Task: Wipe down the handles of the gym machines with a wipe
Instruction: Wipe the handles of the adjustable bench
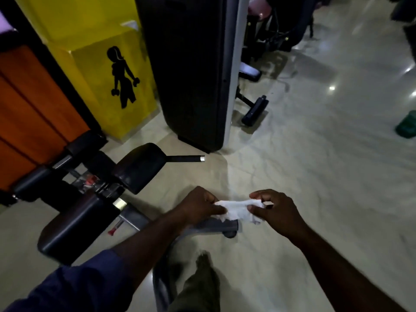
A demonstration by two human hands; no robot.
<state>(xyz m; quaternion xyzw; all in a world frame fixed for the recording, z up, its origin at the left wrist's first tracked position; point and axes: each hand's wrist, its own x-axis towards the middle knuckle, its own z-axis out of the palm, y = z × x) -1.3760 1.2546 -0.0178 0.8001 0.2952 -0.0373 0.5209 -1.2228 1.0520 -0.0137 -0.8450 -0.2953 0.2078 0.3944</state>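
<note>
i log: left hand and right hand level above the floor, fingers pinching a white wipe stretched between them; black handle beyond, padded seat at left.

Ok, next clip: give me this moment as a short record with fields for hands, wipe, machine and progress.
left grip: pinches the left end of the wipe
right grip: pinches its right end
wipe: white, crumpled, stretched between the two grips, in the air
nearest handle: black bar with chrome cap, beside the seat pad
background: yellow panel with a silhouette figure
progress: wipe not on any handle
</note>
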